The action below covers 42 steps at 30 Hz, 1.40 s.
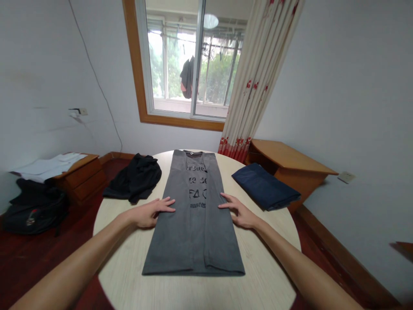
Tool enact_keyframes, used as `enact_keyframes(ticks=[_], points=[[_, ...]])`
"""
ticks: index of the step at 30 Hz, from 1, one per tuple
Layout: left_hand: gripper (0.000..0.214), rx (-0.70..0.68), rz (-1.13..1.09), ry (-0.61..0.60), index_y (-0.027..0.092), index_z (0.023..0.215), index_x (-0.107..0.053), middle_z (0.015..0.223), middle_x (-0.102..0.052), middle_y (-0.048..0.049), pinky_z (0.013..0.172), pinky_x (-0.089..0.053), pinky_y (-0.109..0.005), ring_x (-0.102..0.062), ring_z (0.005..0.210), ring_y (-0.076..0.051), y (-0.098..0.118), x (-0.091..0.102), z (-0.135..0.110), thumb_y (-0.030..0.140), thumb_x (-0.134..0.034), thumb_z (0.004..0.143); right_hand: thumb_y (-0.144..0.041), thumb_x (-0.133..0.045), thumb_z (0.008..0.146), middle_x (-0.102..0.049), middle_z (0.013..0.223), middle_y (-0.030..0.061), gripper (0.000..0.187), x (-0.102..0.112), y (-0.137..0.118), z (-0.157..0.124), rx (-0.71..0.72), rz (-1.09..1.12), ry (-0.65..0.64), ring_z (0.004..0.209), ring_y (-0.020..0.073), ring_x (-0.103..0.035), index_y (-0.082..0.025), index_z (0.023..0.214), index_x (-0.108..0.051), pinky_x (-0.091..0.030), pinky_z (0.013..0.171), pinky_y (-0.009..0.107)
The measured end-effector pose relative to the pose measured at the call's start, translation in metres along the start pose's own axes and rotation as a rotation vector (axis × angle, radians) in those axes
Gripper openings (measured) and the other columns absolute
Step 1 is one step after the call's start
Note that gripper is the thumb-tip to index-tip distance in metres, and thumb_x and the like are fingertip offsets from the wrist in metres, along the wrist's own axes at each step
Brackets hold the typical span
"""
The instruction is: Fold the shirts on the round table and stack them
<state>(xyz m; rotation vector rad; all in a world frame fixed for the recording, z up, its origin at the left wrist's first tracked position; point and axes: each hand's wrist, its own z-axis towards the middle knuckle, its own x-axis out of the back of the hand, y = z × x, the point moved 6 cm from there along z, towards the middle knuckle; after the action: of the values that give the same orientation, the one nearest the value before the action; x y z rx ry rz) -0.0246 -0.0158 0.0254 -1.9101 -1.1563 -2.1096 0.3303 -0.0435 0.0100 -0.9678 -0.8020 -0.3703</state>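
A grey T-shirt lies lengthwise on the round table, its neckline at the far end and its hem toward me. Both sides are folded inward, and a strip of black lettering shows between the folds. My left hand rests at the shirt's left edge, fingers stretched onto the cloth and thumb partly hidden. Across from it, my right hand touches the right edge with its fingers apart. Neither hand grips the cloth.
The round pale table also bears a crumpled black garment at left and a folded navy garment at right. Beyond stand a wooden desk, a low cabinet with papers, and a black bag on the floor.
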Motion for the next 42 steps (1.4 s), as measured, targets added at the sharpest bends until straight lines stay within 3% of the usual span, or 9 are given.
enact_keyframes(ticks=[9, 13, 17, 19, 21, 24, 30, 37, 42], points=[[0.045, -0.094, -0.07, 0.021, 0.033, 0.127, -0.069, 0.137, -0.063, -0.0001, 0.119, -0.031, -0.047, -0.048, 0.138, -0.023, 0.044, -0.008, -0.033, 0.012, -0.048, 0.092, -0.045, -0.062, 0.091, -0.075, 0.111, 0.0106, 0.022, 0.002, -0.048, -0.046, -0.036, 0.08, -0.036, 0.118, 0.0313, -0.064, -0.03, 0.091, -0.079, -0.023, 0.115, 0.066], [0.035, -0.153, -0.263, -0.204, 0.03, 0.12, -0.073, 0.123, -0.072, -0.0027, 0.117, -0.036, -0.04, -0.066, 0.118, -0.021, 0.097, 0.008, -0.053, 0.018, -0.05, 0.096, -0.054, -0.057, 0.093, -0.077, 0.097, 0.0123, 0.038, 0.021, -0.106, -0.059, -0.069, 0.296, -0.341, 0.095, 0.0245, -0.071, -0.024, 0.09, -0.08, -0.051, 0.095, 0.043], [0.028, -0.188, -0.513, -0.396, 0.018, 0.108, -0.078, 0.106, -0.077, -0.0101, 0.088, -0.056, -0.03, -0.073, 0.099, -0.024, 0.126, 0.052, -0.046, 0.034, -0.06, 0.094, -0.064, -0.063, 0.085, -0.075, 0.087, 0.0117, 0.05, 0.049, -0.139, -0.038, -0.094, 0.436, -0.619, 0.079, 0.0202, -0.068, -0.016, 0.086, -0.078, -0.053, 0.074, 0.029], [0.028, -0.138, -0.633, -0.227, 0.016, 0.091, -0.08, 0.089, -0.078, -0.0087, 0.075, -0.058, -0.029, -0.073, 0.084, -0.025, 0.108, 0.081, -0.018, 0.042, -0.074, 0.083, -0.066, -0.07, 0.079, -0.073, 0.079, 0.009, 0.052, 0.064, -0.123, -0.004, -0.131, 0.481, -0.495, 0.072, 0.019, -0.065, -0.015, 0.08, -0.075, -0.051, 0.069, 0.027], [0.028, -0.004, -0.795, 0.181, 0.018, 0.083, -0.076, 0.079, -0.075, -0.0038, 0.067, -0.056, -0.029, -0.07, 0.074, -0.022, 0.066, 0.108, 0.014, 0.045, -0.079, 0.076, -0.063, -0.075, 0.074, -0.071, 0.077, 0.0057, 0.046, 0.081, -0.086, 0.034, -0.235, 0.54, -0.095, 0.068, 0.0175, -0.062, -0.017, 0.078, -0.071, -0.05, 0.063, 0.026], [0.034, 0.267, -0.997, 0.637, 0.017, 0.092, -0.07, 0.082, -0.072, -0.0051, 0.061, -0.052, -0.027, -0.065, 0.07, -0.018, -0.006, 0.104, 0.044, 0.047, -0.075, 0.077, -0.056, -0.064, 0.086, -0.071, 0.082, 0.006, 0.038, 0.076, -0.022, 0.061, -0.517, 0.646, 0.3, 0.064, 0.0158, -0.061, -0.019, 0.088, -0.067, -0.049, 0.057, 0.025], [0.067, 0.621, -0.912, 0.628, 0.014, 0.13, -0.049, 0.076, -0.061, -0.0001, 0.052, -0.042, -0.024, -0.055, 0.057, -0.013, -0.072, 0.031, 0.042, 0.04, -0.076, 0.075, -0.04, -0.068, 0.086, -0.061, 0.069, -0.0007, 0.027, 0.032, 0.021, 0.042, -0.818, 0.626, 0.299, 0.053, 0.0104, -0.053, -0.019, 0.101, -0.06, -0.04, 0.049, 0.02], [0.047, 0.481, -0.59, 0.498, 0.019, 0.1, -0.06, 0.061, -0.044, 0.0083, 0.05, -0.032, -0.024, -0.045, 0.052, -0.012, -0.046, 0.011, 0.016, 0.043, -0.076, 0.063, -0.043, -0.08, 0.059, -0.05, 0.06, -0.0069, 0.044, 0.013, -0.001, 0.016, -0.609, 0.578, 0.287, 0.055, 0.0122, -0.046, -0.022, 0.085, -0.052, -0.033, 0.052, 0.023], [0.04, 0.415, -0.553, 0.405, 0.019, 0.087, -0.061, 0.062, -0.046, 0.0064, 0.051, -0.033, -0.024, -0.047, 0.054, -0.012, -0.027, 0.006, 0.001, 0.049, -0.074, 0.063, -0.045, -0.072, 0.064, -0.05, 0.065, -0.0035, 0.034, 0.024, -0.016, 0.001, -0.456, 0.377, 0.303, 0.063, 0.014, -0.048, -0.021, 0.073, -0.05, -0.034, 0.058, 0.025]])
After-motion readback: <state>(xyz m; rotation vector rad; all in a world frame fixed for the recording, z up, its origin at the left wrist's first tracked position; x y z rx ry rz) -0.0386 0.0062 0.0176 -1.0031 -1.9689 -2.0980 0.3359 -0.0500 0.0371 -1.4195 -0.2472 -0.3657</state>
